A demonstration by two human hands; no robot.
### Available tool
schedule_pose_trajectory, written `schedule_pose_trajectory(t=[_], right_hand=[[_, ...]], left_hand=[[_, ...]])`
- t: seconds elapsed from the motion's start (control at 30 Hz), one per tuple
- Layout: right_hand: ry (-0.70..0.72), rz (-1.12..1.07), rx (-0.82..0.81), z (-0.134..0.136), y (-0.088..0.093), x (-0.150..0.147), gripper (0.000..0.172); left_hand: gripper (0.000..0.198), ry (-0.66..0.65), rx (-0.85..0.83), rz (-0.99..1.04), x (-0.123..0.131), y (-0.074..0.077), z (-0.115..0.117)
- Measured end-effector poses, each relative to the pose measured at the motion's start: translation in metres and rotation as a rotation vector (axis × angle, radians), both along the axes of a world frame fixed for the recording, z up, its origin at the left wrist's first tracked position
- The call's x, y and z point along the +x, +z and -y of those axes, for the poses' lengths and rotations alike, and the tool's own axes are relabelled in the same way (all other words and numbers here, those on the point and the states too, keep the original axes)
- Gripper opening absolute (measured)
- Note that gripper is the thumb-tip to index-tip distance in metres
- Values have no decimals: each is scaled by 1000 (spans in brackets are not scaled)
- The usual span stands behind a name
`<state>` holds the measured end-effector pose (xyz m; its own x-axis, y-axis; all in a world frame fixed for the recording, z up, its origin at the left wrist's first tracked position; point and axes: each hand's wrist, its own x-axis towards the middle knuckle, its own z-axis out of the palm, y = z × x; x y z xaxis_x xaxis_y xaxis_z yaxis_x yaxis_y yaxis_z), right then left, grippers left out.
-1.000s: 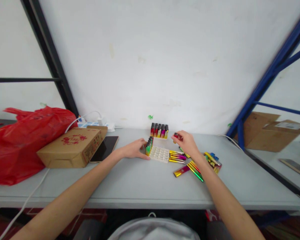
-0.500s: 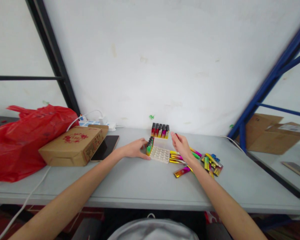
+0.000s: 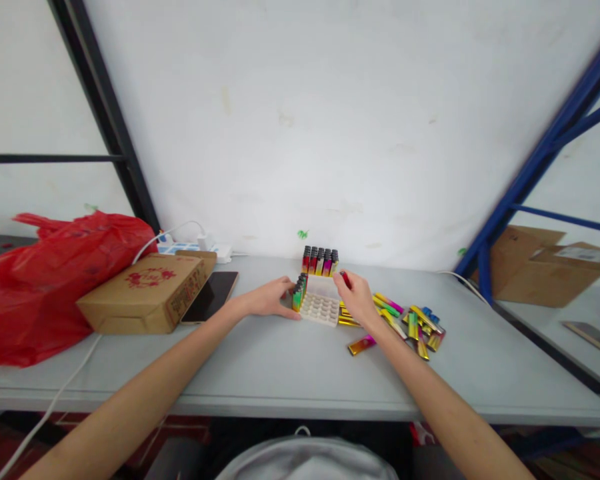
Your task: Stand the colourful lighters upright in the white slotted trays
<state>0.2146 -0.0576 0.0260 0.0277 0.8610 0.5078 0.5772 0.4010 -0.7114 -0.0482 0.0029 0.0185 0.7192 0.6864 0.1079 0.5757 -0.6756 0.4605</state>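
A white lighter tray (image 3: 321,309) with rows of round-cornered slots lies on the table, and a row of green lighters (image 3: 297,297) stands upright along its left end. Around that end my left hand (image 3: 269,299) is curved, thumb at the near corner and fingers at the far side. My right hand (image 3: 359,298) is closed on a red lighter (image 3: 346,279), held just above the tray's far right side. Behind the tray stands a full block of upright lighters (image 3: 320,261) with black tops. Shiny multicoloured lighters (image 3: 363,345) lie loose under and beside my right forearm.
More loose lighters (image 3: 423,327) are heaped at the right on the grey table (image 3: 260,373). To the left are a dark tablet (image 3: 211,297), a cardboard box (image 3: 145,290), a red plastic bag (image 3: 55,287) and a white power strip (image 3: 223,252). A wall rises behind.
My right hand has moved a little left and down towards the tray, and the red lighter in it now shows more. My left hand stays at the tray's left end.
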Motion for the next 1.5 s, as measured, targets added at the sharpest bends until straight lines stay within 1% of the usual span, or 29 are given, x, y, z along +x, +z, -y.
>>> schedule_pose_trajectory(t=[0.1,0.23,0.3,0.37,0.4,0.5,0.63,0.73,0.8,0.87,0.97,1.1,1.23,1.33,1.43,1.5], right_hand=[[22,50,6,1,0,1,53],[124,117,-18,1,-3,0,43],[161,186,30,0,-4,-2,41],[153,280,82,-1,-7,-4,41],[143,319,81,-1,-9,-5,41],[128,351,8,-6,-14,-5,39],[179,338,22,-15,-22,-4,33],[234,399,60,-24,-30,-5,25],[234,463,99,-31,-34,-8,19],[202,518,111,-37,-37,-13,15],[186,538,48,-42,-38,-19,13],[207,572,12,-33,-33,-14,18],[138,651,-7,-20,-23,6,30],[-8,743,-66,-14,-10,28,29],[-191,804,-181,-11,4,53,27],[-247,815,-275,-9,11,67,27]], left_hand=[[73,0,-4,8,0,0,0],[73,1,-14,8,0,0,0],[72,1,-11,-1,1,0,1],[72,0,-8,4,1,0,1],[72,1,-7,10,1,0,0],[72,4,-3,21,1,0,0],[72,1,-1,19,0,-1,0],[71,-5,3,9,1,-1,0],[71,1,6,1,1,-1,0],[71,8,9,-2,1,-1,0],[70,16,11,0,1,-1,0],[71,31,7,0,0,-2,0],[73,20,4,-6,0,-1,0],[73,18,-8,-13,-1,1,1],[72,25,-30,-8,-1,2,2],[72,40,-37,-4,-1,2,2]])
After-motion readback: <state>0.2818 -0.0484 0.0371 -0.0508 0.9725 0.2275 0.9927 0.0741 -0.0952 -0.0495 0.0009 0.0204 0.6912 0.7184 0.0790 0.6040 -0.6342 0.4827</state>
